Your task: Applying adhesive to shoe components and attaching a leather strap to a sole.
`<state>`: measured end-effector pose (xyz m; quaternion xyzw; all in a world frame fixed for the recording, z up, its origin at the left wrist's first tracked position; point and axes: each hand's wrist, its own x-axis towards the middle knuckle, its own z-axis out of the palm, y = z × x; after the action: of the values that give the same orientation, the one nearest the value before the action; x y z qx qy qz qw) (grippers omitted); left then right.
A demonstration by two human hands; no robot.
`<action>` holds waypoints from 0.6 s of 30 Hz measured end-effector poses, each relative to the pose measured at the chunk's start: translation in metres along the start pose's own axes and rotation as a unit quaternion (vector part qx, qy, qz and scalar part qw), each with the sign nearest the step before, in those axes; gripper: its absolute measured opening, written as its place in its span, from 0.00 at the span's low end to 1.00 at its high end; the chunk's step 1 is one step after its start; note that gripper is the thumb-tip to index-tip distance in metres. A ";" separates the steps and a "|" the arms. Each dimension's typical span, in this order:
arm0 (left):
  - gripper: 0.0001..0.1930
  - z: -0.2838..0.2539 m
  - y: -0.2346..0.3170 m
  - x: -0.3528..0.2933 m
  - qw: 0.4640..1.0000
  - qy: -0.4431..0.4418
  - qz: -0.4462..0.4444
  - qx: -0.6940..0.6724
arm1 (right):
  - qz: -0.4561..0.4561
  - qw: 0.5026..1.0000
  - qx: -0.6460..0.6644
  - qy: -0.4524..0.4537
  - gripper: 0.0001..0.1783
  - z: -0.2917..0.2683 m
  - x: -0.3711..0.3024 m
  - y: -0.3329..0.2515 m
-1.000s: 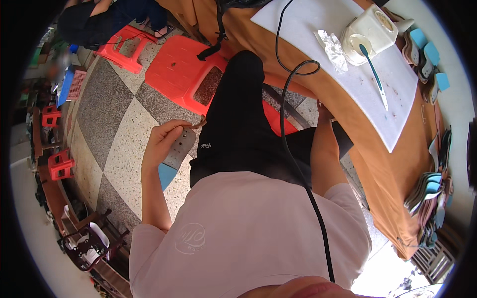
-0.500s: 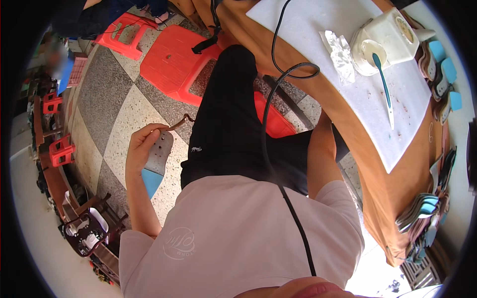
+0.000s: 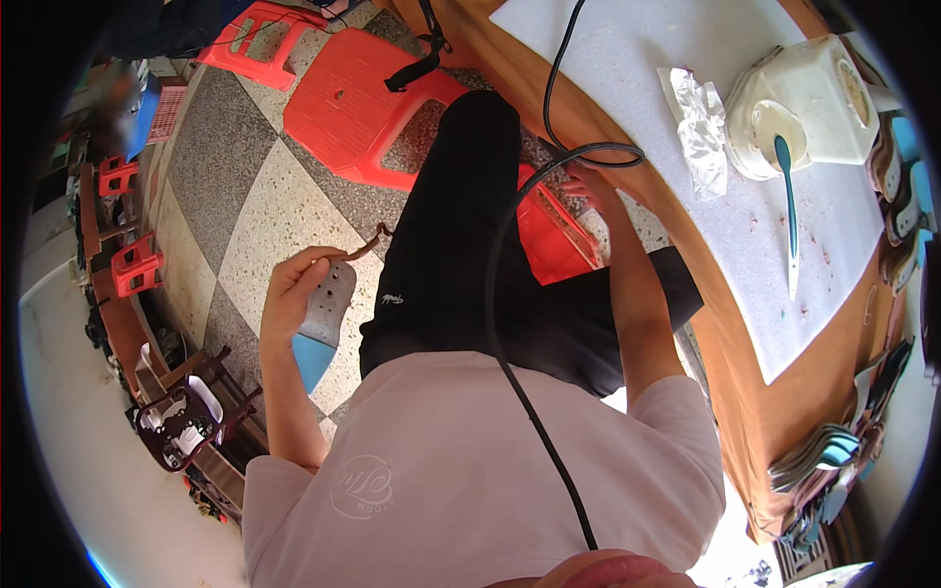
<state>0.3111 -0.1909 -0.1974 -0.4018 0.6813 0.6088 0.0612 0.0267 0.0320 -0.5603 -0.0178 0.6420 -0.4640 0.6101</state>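
My left hand (image 3: 294, 290) pinches a shoe insole (image 3: 331, 302) at its upper edge, left of my knee. The insole is grey with small holes and a light-blue heel end. A curled brown strip (image 3: 367, 244) sticks out from its top towards my leg. My right hand (image 3: 594, 186) is beside the table's near edge, above a red stool, with fingers apart and nothing visible in them. Part of its fingertips lies close to the black cable and is hard to make out.
On the table's white board (image 3: 627, 59) stand a white plastic container (image 3: 809, 103) with pale paste, a teal-handled brush (image 3: 789, 211) and crumpled foil (image 3: 698, 132). A black cable (image 3: 495, 294) hangs across my front. Red stools (image 3: 358, 108) stand ahead; stacked insoles (image 3: 818, 461) lie at right.
My right hand has come out into view from beside the table edge. The left hand still holds the insole, and the whole view has shifted slightly.
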 end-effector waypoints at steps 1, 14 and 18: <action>0.10 0.002 0.005 0.008 1.000 -0.009 0.000 -0.003 | -0.013 0.994 0.070 -0.084 0.36 0.011 -0.013 -0.016; 0.09 0.006 0.055 0.071 0.995 -0.049 -0.018 0.081 | -0.196 0.868 -0.453 -0.050 0.26 0.090 -0.023 -0.025; 0.09 0.009 0.068 0.066 0.994 -0.065 -0.059 0.065 | -0.232 0.888 -0.389 -0.074 0.25 0.091 0.001 0.013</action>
<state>0.2208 -0.2192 -0.1843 -0.3960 0.6895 0.5830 0.1670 0.1056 -0.0136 -0.5532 -0.4367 0.7017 -0.3028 0.4747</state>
